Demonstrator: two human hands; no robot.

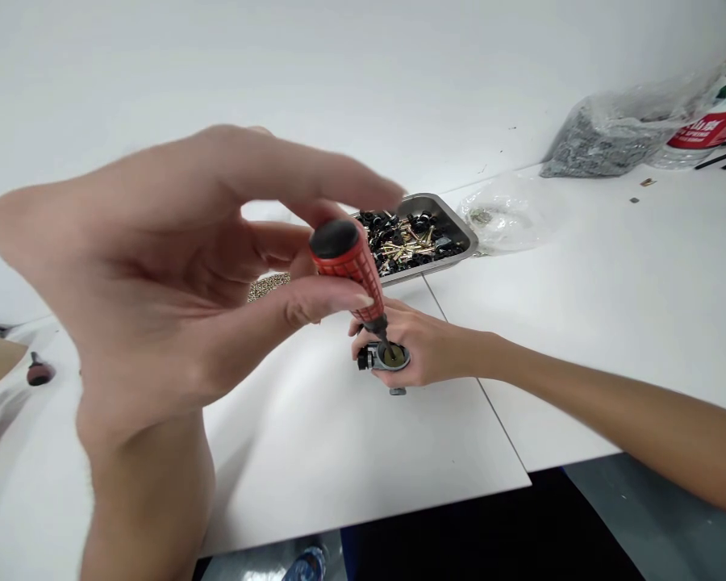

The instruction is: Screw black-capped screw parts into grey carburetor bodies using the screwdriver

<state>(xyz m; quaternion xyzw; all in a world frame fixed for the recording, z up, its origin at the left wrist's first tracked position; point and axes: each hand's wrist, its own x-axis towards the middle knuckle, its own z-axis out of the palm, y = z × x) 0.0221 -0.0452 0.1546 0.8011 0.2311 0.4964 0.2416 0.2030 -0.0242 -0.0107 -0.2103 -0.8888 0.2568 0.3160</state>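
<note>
One left hand [157,274] grips one red screwdriver [356,270]; one right hand [420,347] holds one round-mouthed part [385,361]. Just beyond the grip sits one metal tray [453,223] of pieces [405,246] too many to count, and one golden heap [269,286]. Right of the grip are two plastic bags [605,141], two small loose bits [648,182] and one red-labelled bottle [707,129]; far left of it, one dark-red tool [39,372]; below it, one bluish bottle [307,563]

White table [611,339]: metal tray [470,239], crumpled clear bag [511,222] beside; grey-filled bag [602,141] by bottle [705,133]; tool [39,372] far left.
</note>
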